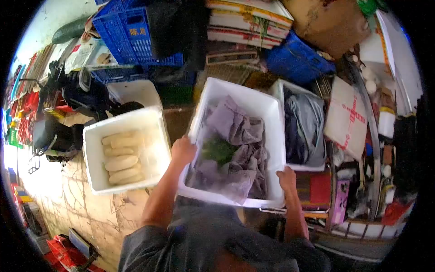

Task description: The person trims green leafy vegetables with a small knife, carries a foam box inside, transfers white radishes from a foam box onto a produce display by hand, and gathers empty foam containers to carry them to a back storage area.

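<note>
Being held by 2 hands in front of the torso, a white foam box (213,196) is seen in the middle of the view, tilted slightly in the picture; whether its underside is also supported cannot be told. The left edge is gripped by the left hand (183,151), a little nearer the body than the middle. The right edge is gripped by the right hand (287,178), close to the near right corner; some fingers are hidden on each side.

Grey crumpled bundles (224,115) are gathered toward the far edge and along the right side, and leafy greens (217,151) are lodged between them, near the middle.

The box itself is judged light and stiff, but its rim may be dented or snapped if pinched hard, and its walls may be slippery if damp. Most of the weight is likely added by the contents, which are judged soft and easily bruised. Opposite edges are best taken hold of, with fingers hooked beneath the rim or the base supported.
</note>
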A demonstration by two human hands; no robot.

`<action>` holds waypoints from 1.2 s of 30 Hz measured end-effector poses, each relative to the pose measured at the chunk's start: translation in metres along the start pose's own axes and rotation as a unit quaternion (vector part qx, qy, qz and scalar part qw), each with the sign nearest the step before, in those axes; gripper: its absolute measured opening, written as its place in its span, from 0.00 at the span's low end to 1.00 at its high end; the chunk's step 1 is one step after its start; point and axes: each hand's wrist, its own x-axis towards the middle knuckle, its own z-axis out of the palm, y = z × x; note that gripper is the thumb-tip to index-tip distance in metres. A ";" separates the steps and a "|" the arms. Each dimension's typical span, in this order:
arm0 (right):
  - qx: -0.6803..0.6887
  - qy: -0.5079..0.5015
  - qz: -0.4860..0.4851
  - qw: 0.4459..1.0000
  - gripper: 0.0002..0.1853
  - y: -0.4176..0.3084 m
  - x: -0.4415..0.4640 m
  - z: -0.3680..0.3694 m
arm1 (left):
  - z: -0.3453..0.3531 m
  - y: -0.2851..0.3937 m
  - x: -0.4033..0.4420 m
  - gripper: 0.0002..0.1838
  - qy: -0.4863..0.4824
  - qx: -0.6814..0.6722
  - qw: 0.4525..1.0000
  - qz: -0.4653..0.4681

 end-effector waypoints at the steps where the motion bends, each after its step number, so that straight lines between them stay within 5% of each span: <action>1: 0.013 0.013 -0.003 1.000 0.20 -0.004 0.014 0.001 | -0.002 0.006 0.015 0.20 0.001 -0.009 1.000 -0.021; 4: -0.024 -0.045 -0.009 0.999 0.25 -0.003 0.049 0.045 | 0.015 -0.007 0.058 0.18 0.037 -0.003 0.999 -0.015; 7: -0.028 0.115 -0.013 0.993 0.31 0.041 0.082 0.172 | 0.052 -0.031 0.097 0.21 0.051 -0.036 0.997 -0.039; 9: -0.012 0.043 -0.054 0.998 0.33 0.051 0.096 0.225 | 0.103 -0.070 0.118 0.24 0.069 -0.031 0.996 -0.051; 10: 0.146 0.007 0.030 0.989 0.34 0.044 0.101 0.245 | 0.112 -0.084 0.125 0.27 0.025 -0.059 0.993 -0.094; 12: 0.099 -0.018 0.084 0.991 0.35 0.033 0.121 0.273 | 0.130 -0.108 0.145 0.28 0.045 -0.018 0.996 -0.076; 16: 0.088 -0.031 0.050 0.994 0.34 0.002 0.121 0.254 | 0.130 -0.120 0.150 0.29 0.061 -0.037 0.994 -0.080; 18: 0.118 -0.098 0.165 0.974 0.35 -0.061 0.116 0.199 | 0.136 -0.130 0.144 0.30 0.038 -0.055 0.991 -0.113; 23: -0.037 -0.027 0.018 0.999 0.38 0.032 0.125 0.273 | 0.135 -0.119 0.134 0.31 0.026 -0.126 0.984 -0.126; 27: -0.143 -0.003 -0.044 0.989 0.37 0.063 0.188 0.246 | 0.158 -0.079 0.111 0.33 0.016 -0.123 0.972 -0.199; 29: -0.314 -0.091 -0.133 0.936 0.35 0.072 0.221 0.253 | 0.171 -0.057 0.102 0.36 -0.004 -0.042 0.967 -0.252; 30: -0.376 -0.201 -0.084 0.901 0.34 0.076 0.238 0.258 | 0.196 -0.080 0.104 0.37 -0.009 0.003 0.979 -0.204; 31: -0.295 -0.133 -0.035 0.945 0.33 0.054 0.230 0.256 | 0.221 -0.105 0.110 0.39 -0.010 0.048 0.987 -0.153; 33: -0.090 0.028 0.020 0.995 0.30 0.001 0.211 0.247 | 0.156 -0.064 0.112 0.41 -0.022 -0.188 0.962 -0.197; 35: 0.129 0.006 0.017 0.992 0.30 -0.059 0.200 0.200 | 0.233 -0.161 0.133 0.40 -0.012 -0.139 0.967 -0.213; 36: 0.229 -0.053 0.015 0.972 0.30 -0.084 0.196 0.164 | 0.238 -0.170 0.131 0.38 0.070 -0.093 0.984 -0.135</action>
